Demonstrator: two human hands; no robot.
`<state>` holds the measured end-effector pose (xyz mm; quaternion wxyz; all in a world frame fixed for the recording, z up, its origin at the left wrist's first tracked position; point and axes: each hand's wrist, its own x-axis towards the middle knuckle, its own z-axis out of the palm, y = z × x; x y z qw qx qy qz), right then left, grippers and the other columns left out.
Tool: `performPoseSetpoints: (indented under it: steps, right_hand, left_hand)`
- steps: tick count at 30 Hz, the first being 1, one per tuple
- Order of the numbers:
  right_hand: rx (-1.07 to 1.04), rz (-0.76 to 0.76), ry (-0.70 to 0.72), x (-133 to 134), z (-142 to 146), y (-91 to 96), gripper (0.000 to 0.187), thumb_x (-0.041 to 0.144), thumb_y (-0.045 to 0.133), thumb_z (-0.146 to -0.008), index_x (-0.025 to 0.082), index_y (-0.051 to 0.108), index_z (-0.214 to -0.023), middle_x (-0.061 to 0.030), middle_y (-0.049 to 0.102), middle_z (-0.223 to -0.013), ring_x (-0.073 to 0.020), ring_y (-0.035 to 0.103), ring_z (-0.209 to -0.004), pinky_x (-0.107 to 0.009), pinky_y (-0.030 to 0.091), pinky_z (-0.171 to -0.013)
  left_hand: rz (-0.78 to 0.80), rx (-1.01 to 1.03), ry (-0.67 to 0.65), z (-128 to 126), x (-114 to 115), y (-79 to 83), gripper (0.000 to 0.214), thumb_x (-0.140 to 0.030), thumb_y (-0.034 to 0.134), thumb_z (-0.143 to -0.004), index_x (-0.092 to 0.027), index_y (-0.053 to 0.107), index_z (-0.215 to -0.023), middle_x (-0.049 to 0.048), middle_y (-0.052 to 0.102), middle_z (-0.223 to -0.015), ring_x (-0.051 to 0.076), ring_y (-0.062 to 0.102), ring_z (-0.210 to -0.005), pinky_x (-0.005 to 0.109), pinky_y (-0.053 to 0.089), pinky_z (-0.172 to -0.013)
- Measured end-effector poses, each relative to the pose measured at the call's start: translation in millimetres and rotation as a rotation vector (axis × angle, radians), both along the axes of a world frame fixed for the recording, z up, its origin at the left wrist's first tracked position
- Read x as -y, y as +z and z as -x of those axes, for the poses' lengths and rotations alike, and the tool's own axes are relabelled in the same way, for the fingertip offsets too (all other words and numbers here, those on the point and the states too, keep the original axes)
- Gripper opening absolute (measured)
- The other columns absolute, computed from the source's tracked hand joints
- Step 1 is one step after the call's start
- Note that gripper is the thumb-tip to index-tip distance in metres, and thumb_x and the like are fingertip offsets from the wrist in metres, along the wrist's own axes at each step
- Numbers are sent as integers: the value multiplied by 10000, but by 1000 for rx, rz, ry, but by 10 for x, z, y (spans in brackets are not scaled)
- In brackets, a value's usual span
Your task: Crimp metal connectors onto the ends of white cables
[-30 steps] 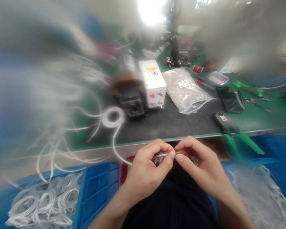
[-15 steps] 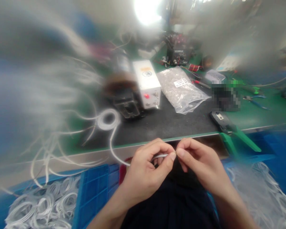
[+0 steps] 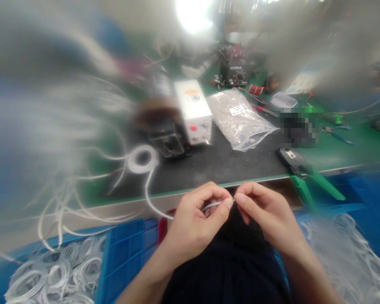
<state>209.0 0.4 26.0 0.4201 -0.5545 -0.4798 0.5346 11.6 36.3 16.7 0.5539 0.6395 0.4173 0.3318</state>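
Observation:
My left hand [image 3: 202,219] pinches a white cable [image 3: 158,211] close to its end, in front of the bench edge. The cable runs back from that hand to a coil [image 3: 142,159] lying on the black mat. My right hand [image 3: 264,209] is closed in a pinch at the tip of the same cable, its thumb and forefinger almost touching my left fingertips. A tiny piece of the thin cable end shows between the two hands; its detail is too small to make out.
Behind the hands stand a white box [image 3: 194,112] with a red light and a clear bag [image 3: 237,118] of small parts. Green-handled crimping pliers [image 3: 307,171] lie at the bench edge. Blue bins with coiled white cables [image 3: 55,270] flank my lap.
Both hands stay nearly in place. My fingertips have drawn slightly apart, and a little more of the cable end shows between them. The view has shifted slightly.

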Motion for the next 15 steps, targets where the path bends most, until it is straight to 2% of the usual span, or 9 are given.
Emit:
performPoseSetpoints:
  steps: [3,10,15]
  right_hand:
    - [-25,18,3,4,5,-6,276,431,706,-1065,218,694,-891,56,576,-658,-114,535,-587,-238,424,-578]
    - [229,-169,-69,35,16,19,231,323,668,-1079,221,700,-874,47,592,-700,-126,530,-652,-254,414,-632]
    - [225,-118,-44,43,-80,50,218,338,674,-1078,222,716,-899,49,625,-704,-125,549,-642,-252,412,-607]
  left_hand:
    - [31,22,0,-7,-10,3,158,-284,673,-1061,-209,723,-931,-29,637,-837,114,576,-751,217,433,-677]
    - [3,-46,4,-59,-35,7,141,-256,666,-1047,-209,727,-928,-24,629,-832,119,562,-735,223,427,-660]
    - [-11,-51,-25,-108,-67,27,140,-251,663,-1045,-215,738,-933,-27,642,-824,117,573,-735,216,420,-636]
